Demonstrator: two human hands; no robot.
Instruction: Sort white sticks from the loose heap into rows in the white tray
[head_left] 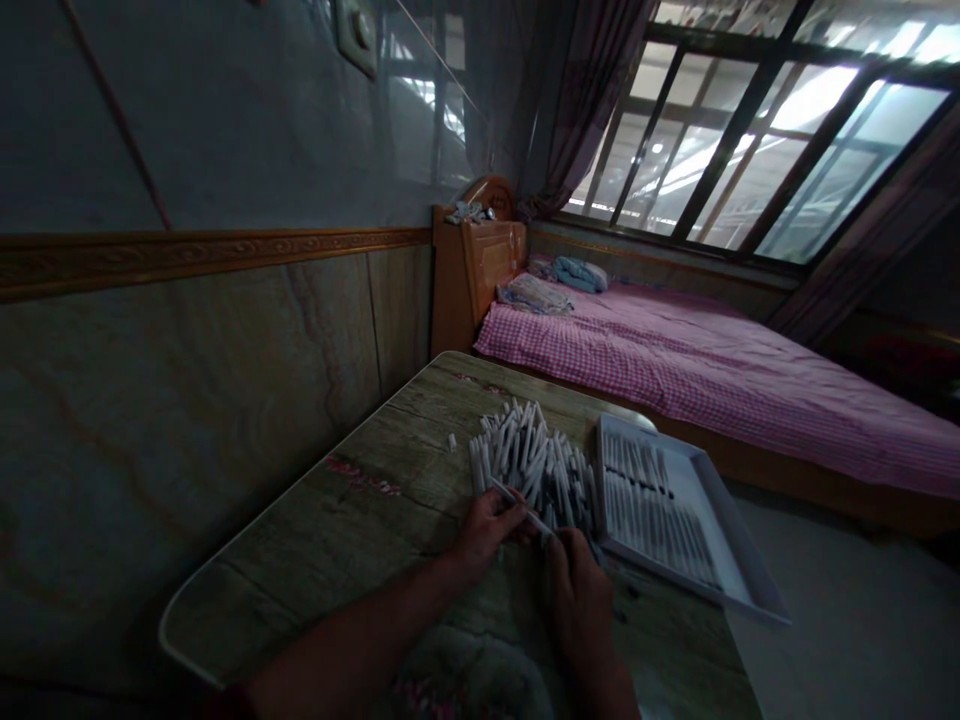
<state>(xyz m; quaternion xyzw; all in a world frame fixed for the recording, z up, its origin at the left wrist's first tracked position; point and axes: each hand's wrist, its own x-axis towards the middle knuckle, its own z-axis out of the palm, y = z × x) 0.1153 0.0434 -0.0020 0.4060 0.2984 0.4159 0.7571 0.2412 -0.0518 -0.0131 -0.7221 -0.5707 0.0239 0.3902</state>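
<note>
Between my two hands runs a slim white pen-like stick, slanting down to the right. My left hand pinches it near its upper end. The fingers of my right hand are closed about its lower end. Just beyond my hands lies a heap of similar white sticks, piled loosely on the table. To the right, a shallow white tray holds more of them in two rows, side by side, with dark parts showing between the rows.
The wood-patterned table stands close to the tiled wall. A small white piece lies left of the heap. The tray's right side juts past the table edge. Behind is a bed with a pink checked cover, below a window.
</note>
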